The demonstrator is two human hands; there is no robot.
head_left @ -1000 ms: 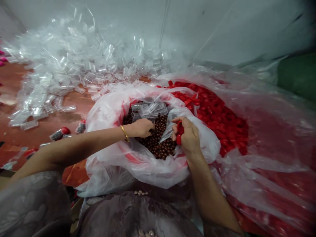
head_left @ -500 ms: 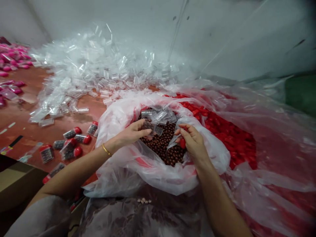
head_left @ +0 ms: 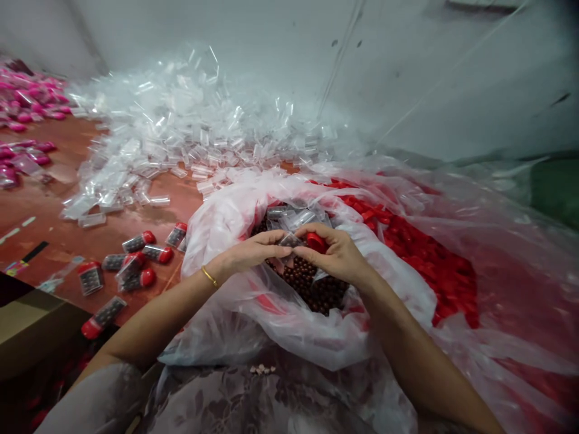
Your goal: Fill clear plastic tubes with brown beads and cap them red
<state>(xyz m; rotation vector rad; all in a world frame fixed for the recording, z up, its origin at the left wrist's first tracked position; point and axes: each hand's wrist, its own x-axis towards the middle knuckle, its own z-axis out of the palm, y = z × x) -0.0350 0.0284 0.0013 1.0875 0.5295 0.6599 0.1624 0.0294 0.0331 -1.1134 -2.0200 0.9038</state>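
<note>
Over the open white plastic bag (head_left: 280, 337), my two hands meet. My left hand (head_left: 257, 248) is closed on a small clear plastic container (head_left: 290, 239), which the fingers partly cover. Between the thumb and fingers of my right hand (head_left: 337, 252) is a red cap (head_left: 316, 242), up against the container's right end. Whether the cap is seated on it I cannot tell. Brown round beads (head_left: 312, 288) fill the bag below. Several clear containers (head_left: 301, 216) lie on the beads just beyond my fingers.
Capped containers of dark beads (head_left: 131, 265) lie on the reddish table (head_left: 136, 223) at left. A large heap of clear containers (head_left: 181, 126) rises against the wall. Pink pieces (head_left: 31, 102) sit far left; another bag of red caps (head_left: 420, 259) is at right.
My right hand has moved left with the red cap, bringing it to the clear container in my left hand. The hands were apart before. The view has shifted slightly.
</note>
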